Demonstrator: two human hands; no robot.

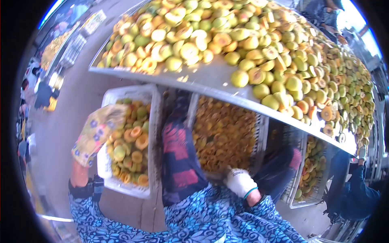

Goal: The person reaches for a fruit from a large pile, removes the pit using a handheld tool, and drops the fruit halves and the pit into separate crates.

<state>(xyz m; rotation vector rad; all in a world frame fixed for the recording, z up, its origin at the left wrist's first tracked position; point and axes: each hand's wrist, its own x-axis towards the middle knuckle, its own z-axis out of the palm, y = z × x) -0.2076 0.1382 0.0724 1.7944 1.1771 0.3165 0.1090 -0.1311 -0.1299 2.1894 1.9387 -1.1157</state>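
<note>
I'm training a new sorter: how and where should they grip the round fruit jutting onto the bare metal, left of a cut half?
Probably around its bulging middle, coming from the near left: bare metal lies open there, while a cut half crowds the round fruit on its right.

A grey floor (83, 95) runs along the left side. Beyond it, small and blurred, a distant heap of fruit (50, 50) lies beside pale crates (73, 50), with another pale crate (94, 22) above them. Below the heap is a person in dark clothing (43, 96) with a yellow patch low down. At far right is a co-worker in blue (358, 194); another person (322, 12) is at the upper right.
</note>
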